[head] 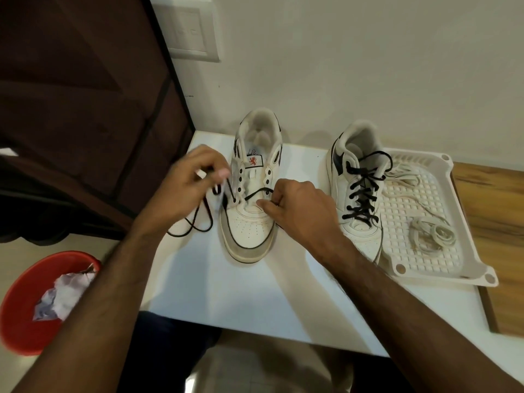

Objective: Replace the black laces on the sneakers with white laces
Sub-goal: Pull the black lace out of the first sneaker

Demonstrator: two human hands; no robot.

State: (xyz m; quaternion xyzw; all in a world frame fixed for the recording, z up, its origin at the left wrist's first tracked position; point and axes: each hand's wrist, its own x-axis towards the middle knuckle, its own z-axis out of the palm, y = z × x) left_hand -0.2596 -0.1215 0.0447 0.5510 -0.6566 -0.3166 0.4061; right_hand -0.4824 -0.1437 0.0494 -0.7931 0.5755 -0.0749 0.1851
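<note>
A white sneaker [249, 222] stands toe toward me in the middle of the white table [241, 293]. Most of its eyelets are bare; a black lace [198, 222] still runs through the lowest pair and trails in loops to the left. My left hand [184, 191] pinches that lace beside the shoe's left side. My right hand [300, 211] pinches the lace at the lower right eyelet, over the vamp. A second white sneaker [357, 194], fully laced in black, stands to the right. White laces [431, 236] lie coiled in a white tray [476, 268].
The tray sits at the table's right end, partly over a wooden surface [493, 205]. A red tub [25, 304] holding crumpled paper is on the floor at the lower left. Dark wooden furniture [85, 109] stands left, a wall behind.
</note>
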